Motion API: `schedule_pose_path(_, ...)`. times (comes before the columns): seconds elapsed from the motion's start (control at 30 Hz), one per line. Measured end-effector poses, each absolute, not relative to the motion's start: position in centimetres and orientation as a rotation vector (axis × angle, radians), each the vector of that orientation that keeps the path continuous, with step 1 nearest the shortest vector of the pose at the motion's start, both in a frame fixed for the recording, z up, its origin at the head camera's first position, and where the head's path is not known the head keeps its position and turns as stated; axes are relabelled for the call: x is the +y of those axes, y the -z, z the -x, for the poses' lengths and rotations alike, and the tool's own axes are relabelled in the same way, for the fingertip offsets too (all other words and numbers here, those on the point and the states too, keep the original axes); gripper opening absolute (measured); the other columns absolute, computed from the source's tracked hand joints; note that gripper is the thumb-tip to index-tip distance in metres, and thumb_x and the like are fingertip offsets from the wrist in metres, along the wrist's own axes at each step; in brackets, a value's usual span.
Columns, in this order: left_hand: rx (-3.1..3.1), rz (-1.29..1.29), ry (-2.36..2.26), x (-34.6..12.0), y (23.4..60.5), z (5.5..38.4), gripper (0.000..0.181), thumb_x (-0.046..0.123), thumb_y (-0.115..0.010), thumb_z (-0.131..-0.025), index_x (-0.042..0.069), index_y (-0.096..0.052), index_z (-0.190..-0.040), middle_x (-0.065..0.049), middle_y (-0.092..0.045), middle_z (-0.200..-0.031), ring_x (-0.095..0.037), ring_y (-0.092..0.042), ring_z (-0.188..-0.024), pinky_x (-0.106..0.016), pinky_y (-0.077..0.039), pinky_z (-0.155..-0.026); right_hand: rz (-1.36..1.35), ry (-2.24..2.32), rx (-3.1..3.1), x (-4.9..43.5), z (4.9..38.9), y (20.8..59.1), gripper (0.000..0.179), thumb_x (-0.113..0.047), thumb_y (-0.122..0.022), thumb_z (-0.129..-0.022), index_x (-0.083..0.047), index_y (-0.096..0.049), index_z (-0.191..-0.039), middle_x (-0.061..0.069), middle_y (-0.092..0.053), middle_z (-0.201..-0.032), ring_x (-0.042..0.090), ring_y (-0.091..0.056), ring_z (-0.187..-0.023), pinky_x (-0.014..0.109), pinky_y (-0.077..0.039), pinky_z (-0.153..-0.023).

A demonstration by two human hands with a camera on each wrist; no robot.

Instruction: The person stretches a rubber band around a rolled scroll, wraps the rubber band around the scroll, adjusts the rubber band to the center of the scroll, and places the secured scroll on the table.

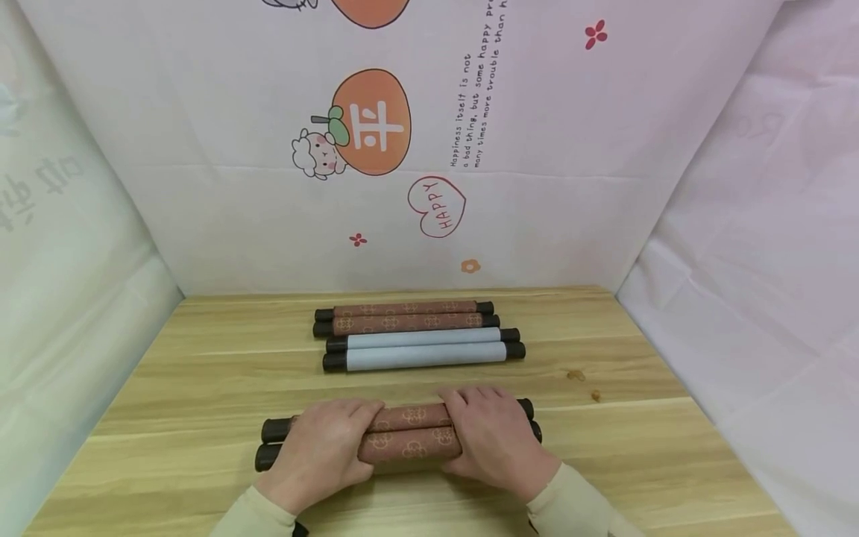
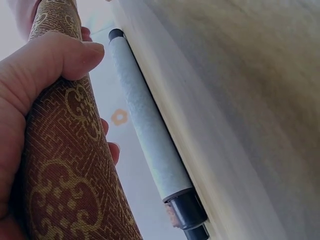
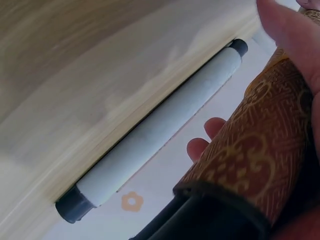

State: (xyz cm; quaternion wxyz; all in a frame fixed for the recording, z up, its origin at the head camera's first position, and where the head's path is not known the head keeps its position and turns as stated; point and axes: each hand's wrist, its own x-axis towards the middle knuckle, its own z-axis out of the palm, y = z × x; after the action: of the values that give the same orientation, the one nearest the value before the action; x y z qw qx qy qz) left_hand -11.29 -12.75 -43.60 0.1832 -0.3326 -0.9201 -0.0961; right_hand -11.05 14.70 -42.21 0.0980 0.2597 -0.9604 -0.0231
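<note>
Near the front of the table lies a brown scroll (image 1: pixel 411 445) with gold flower patterns, rolled into two parallel rolls with black end knobs. My left hand (image 1: pixel 325 447) grips its left part, the thumb on the near side and the fingers over the top. On the right part, my right hand (image 1: pixel 496 444) holds it the same way. Both wrist views show the brocade cover (image 2: pixel 65 150) close up, with fingertips (image 3: pixel 198 148) showing past its far side. A black end (image 3: pixel 205 220) sticks out beside the right hand.
Behind lies a pale blue-white scroll (image 1: pixel 426 356), also in two rolls with black ends. Beyond it is another brown patterned scroll (image 1: pixel 409 322). The wooden table (image 1: pixel 201 388) meets a printed white cloth (image 1: pixel 537 209) at the back and sides. Two brown marks (image 1: pixel 576 375) show at right.
</note>
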Motion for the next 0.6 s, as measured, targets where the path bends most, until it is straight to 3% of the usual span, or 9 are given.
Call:
schedule_pose_path(0.27, -2.604, 0.932, 0.237, -12.7, 43.5, 11.5, 0.072, 0.036, -0.092, -0.06, 0.012, -0.07, -0.124, 0.0, -0.076, -0.112, -0.018, -0.073, -0.096, -0.042, -0.06, -0.079, -0.742, 0.043, -2.728, 15.3, 11.2, 43.0, 0.06, -0.039, -0.088, -0.064, -0.012, -0.063, -0.111, 0.005, -0.07, -0.097, 0.025, -0.07, -0.092, 0.046, -0.058, -0.085)
schedule_pose_path(0.6, -2.747, 0.842, 0.185, -13.2, 43.3, 11.7, 0.071, 0.033, -0.09, -0.06, 0.012, -0.068, -0.124, -0.003, -0.073, -0.112, -0.021, -0.07, -0.101, -0.045, -0.058, -0.086, -0.717, 0.023, -2.727, 15.4, 11.3, 43.4, 0.052, -0.036, -0.084, -0.064, -0.012, -0.063, -0.105, 0.003, -0.068, -0.092, 0.022, -0.068, -0.088, 0.043, -0.057, -0.081)
